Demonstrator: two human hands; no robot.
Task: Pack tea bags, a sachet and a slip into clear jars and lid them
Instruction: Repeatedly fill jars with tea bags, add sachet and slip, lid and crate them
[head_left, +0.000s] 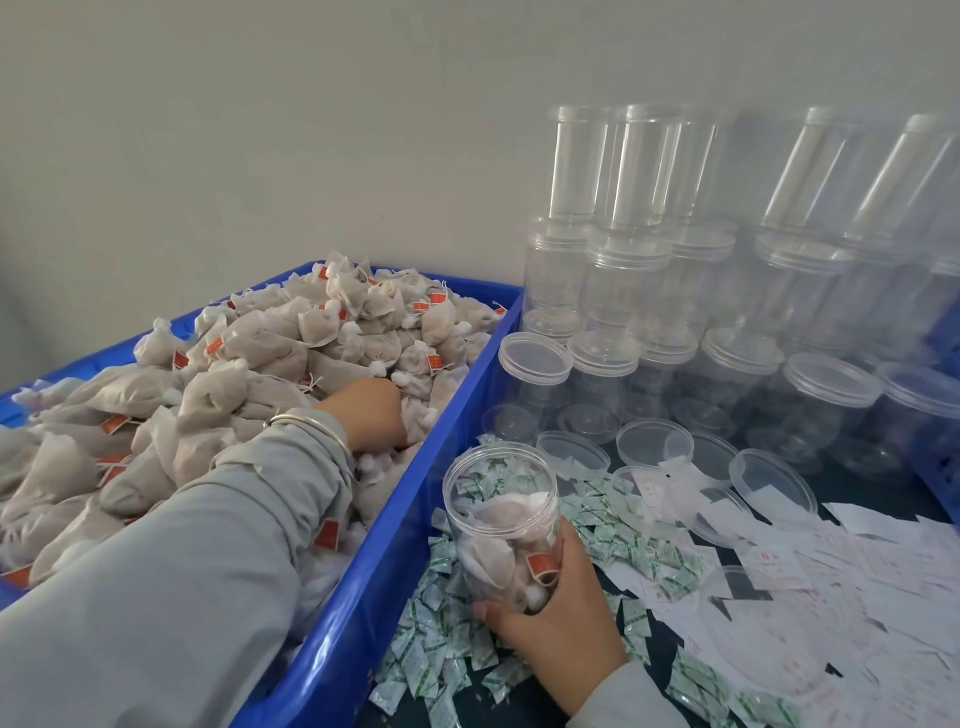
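Pale wall backs a dark worktable (852, 499) crowded with stock. Along its left side a blue crate (415, 467) is heaped with tea bags (270, 348); the left hand (371, 413) is dug into the heap, its fingers buried, so I cannot tell how they lie. Beside the crate's right wall the right hand (563, 618) curls its fingers round an open clear jar (501, 519), tilted, holding a few tea bags, over scattered green sachets (628, 535). White slips (857, 561) cover the right edge; loose lids (654, 441) and stacked lidded jars (639, 291) fill the back.
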